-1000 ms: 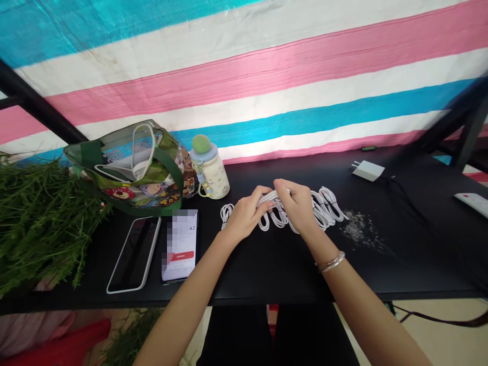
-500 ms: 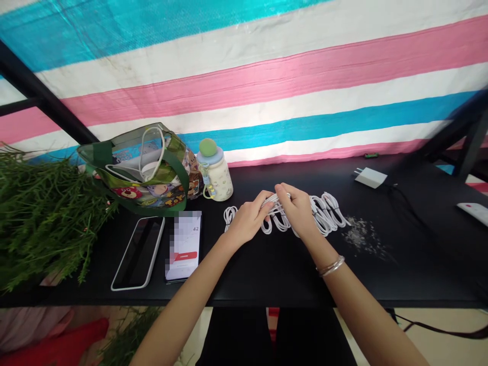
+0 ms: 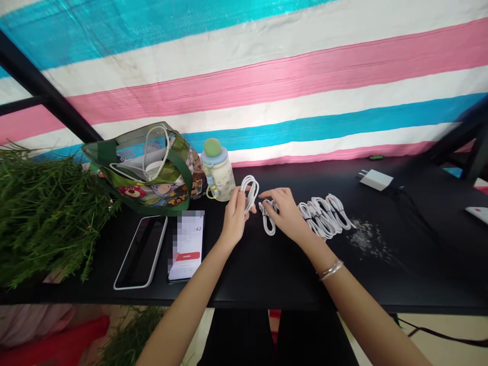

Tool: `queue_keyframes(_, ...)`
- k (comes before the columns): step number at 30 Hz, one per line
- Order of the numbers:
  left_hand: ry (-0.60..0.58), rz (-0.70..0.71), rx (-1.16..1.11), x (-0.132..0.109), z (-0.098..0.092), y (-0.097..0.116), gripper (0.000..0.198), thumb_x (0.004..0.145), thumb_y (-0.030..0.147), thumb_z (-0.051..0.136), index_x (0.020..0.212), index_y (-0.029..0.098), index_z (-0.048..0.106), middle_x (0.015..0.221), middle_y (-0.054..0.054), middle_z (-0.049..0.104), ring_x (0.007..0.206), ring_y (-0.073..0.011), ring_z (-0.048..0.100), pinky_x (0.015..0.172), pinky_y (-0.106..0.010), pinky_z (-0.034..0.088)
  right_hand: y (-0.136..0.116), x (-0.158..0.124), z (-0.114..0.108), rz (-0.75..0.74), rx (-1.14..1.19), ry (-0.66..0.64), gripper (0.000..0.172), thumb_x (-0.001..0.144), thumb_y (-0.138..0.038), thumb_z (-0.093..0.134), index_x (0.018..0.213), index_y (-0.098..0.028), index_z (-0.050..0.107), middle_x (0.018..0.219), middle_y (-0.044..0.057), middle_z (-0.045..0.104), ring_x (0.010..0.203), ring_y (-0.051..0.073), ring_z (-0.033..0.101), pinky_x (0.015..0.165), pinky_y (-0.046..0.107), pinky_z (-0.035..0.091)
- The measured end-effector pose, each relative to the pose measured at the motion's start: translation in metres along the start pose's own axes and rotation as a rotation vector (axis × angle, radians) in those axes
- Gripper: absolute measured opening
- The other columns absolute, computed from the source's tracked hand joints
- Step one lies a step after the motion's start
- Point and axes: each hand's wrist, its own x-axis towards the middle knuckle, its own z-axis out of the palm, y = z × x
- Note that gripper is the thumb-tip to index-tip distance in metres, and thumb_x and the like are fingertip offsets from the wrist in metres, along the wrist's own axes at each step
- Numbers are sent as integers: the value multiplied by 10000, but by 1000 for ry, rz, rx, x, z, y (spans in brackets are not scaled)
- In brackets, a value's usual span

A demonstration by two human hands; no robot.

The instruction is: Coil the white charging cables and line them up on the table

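Observation:
My left hand [image 3: 234, 218] is closed around a coiled white cable [image 3: 250, 189], whose loops stand up above the fingers. To its right, my right hand [image 3: 285, 211] hovers low over the table with thumb and fingers apart. Just beneath those fingers lies another white cable coil [image 3: 270, 226] bound with a dark tie, partly covered by the hand. Several more tied coils of white cable [image 3: 324, 216] lie in a row beyond the right wrist, which wears a silver bracelet [image 3: 331, 270].
On the black table [image 3: 247, 279], a white-framed phone [image 3: 141, 252] and a lit phone [image 3: 186, 254] lie left. Behind them stand a green-handled bag [image 3: 160, 195] and a bottle [image 3: 221, 175], with leafy greenery [image 3: 41, 218] alongside. A white charger [image 3: 376, 179] and pale crumbs [image 3: 368, 239] are right.
My hands have moved apart. The left has shifted left and raised the cable coil upright, while the right has released it and come down over another coil.

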Motion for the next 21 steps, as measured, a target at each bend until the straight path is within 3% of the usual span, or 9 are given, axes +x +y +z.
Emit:
queue_keyframes(7, -21, 18, -12, -1, 0, -1, 354, 910, 495, 336, 968, 200, 523, 550, 56, 454, 426, -72, 326, 410, -188, 246, 0, -11, 16, -107, -280, -95, 188, 721, -97, 519, 817, -212, 632, 1006, 109, 649, 1022, 303, 506, 857, 440, 428)
queue_keyframes(14, -42, 11, -40, -3, 0, -4, 354, 906, 499, 348, 974, 204, 531, 555, 60, 464, 412, -59, 303, 404, -179, 234, -1, -12, 17, -127, -348, -105, 130, 765, -126, 534, 734, -218, 622, 1002, 108, 665, 970, 290, 528, 794, 410, 440)
queue_keyframes(21, -81, 51, -98, -2, 1, -3, 433, 852, 591, 388, 944, 191, 528, 546, 57, 468, 408, -57, 302, 395, -183, 225, -2, -12, 14, -136, -398, -129, 110, 747, -157, 558, 770, -219, 645, 993, 98, 677, 1019, 301, 519, 880, 440, 392)
